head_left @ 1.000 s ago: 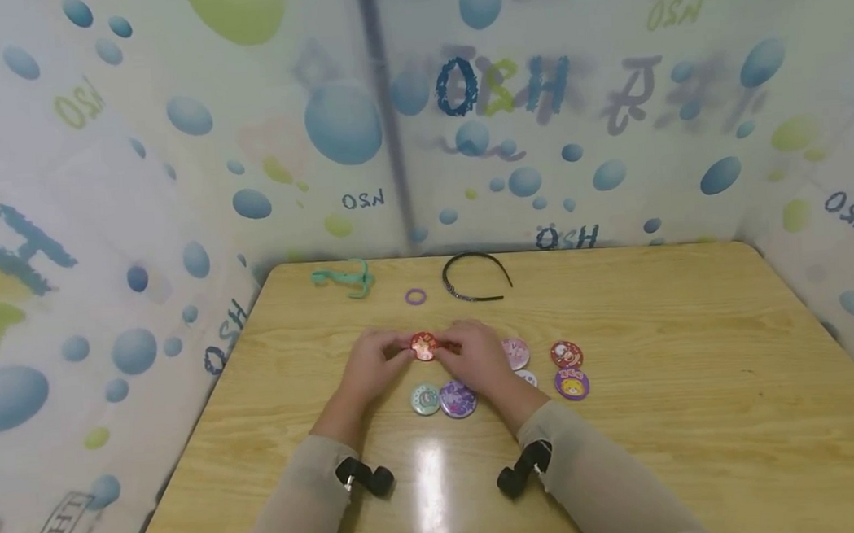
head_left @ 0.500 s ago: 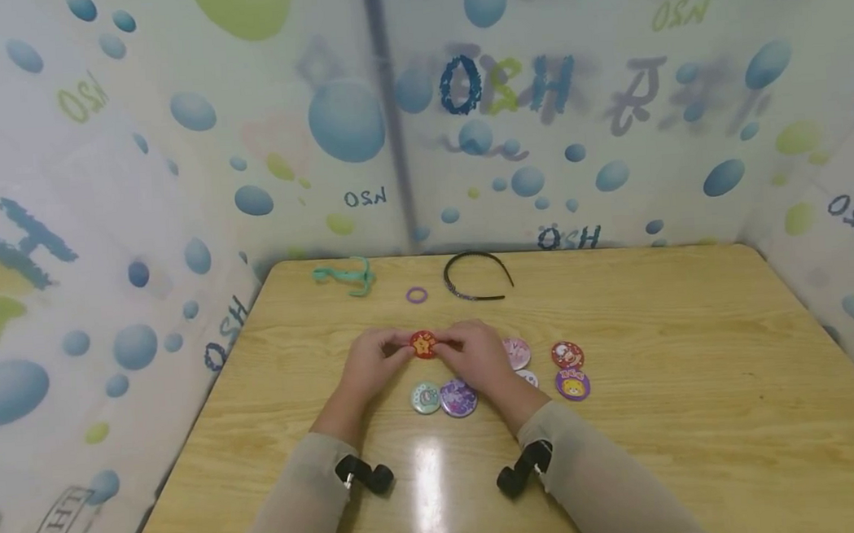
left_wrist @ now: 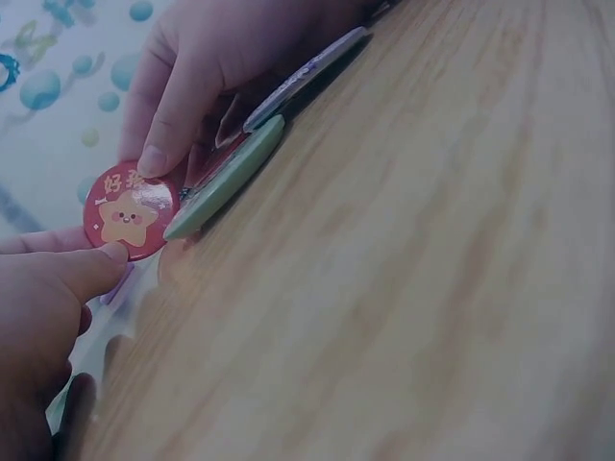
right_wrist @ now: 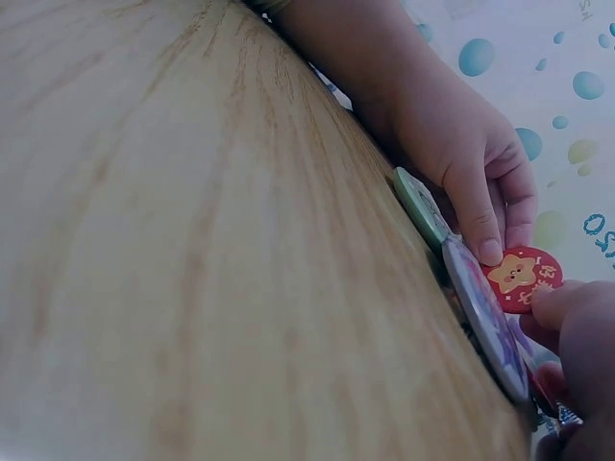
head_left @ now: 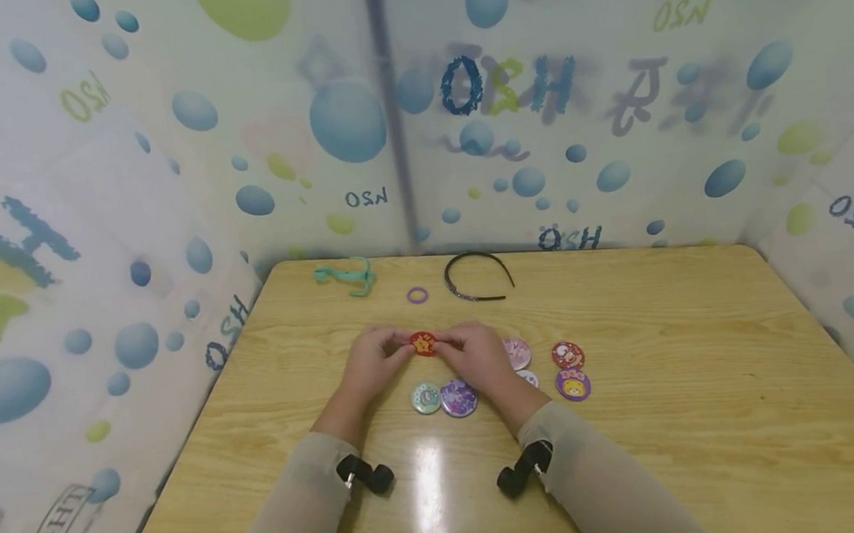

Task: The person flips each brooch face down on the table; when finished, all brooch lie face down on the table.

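Between my two hands is a small round red badge (head_left: 423, 343) with a yellow smiling star, its face clearly visible in the left wrist view (left_wrist: 132, 213). My left hand (head_left: 371, 366) pinches its left edge with thumb and fingers. At the opposite edge, my right hand (head_left: 474, 356) pinches it the same way. Just nearer on the table lie a mint green badge (head_left: 426, 398) and a larger purple badge (head_left: 459, 398), side by side. Beside my right hand are a pink badge (head_left: 518, 353) and a white one (head_left: 528, 378), partly hidden by that hand.
Farther right lie a red badge (head_left: 568, 355) and a purple badge with a yellow bear (head_left: 574, 385), touching. Along the back of the wooden table (head_left: 702, 445) are a teal hair claw-like item (head_left: 347, 277), a purple ring (head_left: 417, 295) and a black headband (head_left: 477, 276).
The red badge's face has tilted, so the bright glare on it is gone and the star shows clearly. Both hands keep nearly the same place and grip.
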The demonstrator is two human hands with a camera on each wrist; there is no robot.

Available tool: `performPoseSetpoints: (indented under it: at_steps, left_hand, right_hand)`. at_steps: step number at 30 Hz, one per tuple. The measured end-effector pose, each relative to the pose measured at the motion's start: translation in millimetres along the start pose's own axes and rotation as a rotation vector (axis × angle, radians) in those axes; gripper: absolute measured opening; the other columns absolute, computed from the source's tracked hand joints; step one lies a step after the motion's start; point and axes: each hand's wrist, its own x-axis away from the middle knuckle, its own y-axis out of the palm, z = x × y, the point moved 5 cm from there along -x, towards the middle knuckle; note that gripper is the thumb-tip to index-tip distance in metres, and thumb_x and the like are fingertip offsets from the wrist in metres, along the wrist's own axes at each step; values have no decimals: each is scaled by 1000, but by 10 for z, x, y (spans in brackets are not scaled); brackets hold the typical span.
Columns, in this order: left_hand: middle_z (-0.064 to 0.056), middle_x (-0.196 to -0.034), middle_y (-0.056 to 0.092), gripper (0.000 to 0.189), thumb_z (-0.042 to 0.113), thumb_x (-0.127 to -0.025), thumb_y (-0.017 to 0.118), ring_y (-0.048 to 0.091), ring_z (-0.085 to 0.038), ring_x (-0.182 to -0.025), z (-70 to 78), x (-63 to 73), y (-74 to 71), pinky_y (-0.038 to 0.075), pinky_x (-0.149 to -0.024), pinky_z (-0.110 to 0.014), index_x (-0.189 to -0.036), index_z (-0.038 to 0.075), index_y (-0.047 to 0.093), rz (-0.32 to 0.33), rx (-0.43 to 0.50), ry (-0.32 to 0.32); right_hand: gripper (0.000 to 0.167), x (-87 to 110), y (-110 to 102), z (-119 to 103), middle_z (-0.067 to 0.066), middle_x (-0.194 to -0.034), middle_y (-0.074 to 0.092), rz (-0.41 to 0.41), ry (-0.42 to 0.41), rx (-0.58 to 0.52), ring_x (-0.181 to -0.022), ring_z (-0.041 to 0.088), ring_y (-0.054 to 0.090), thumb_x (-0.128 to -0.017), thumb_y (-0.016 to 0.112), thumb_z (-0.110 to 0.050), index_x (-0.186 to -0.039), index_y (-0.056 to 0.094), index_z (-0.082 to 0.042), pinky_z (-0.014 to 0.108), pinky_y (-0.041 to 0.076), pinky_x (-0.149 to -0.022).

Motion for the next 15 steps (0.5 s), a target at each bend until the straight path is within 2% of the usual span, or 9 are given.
performPoseSetpoints:
  at_steps: [15]
  left_hand:
    - [0,-97,78,11,11,-92,85,63,-28,-105,5,2,1,49,-99,-49,-101,12,80,8,20,22]
  right_hand:
    - [16,-2,22,10,-1,-107,80,-15,10,-8,-100,21,70,-95,83,-24,-110,84,-19,41,56,-93]
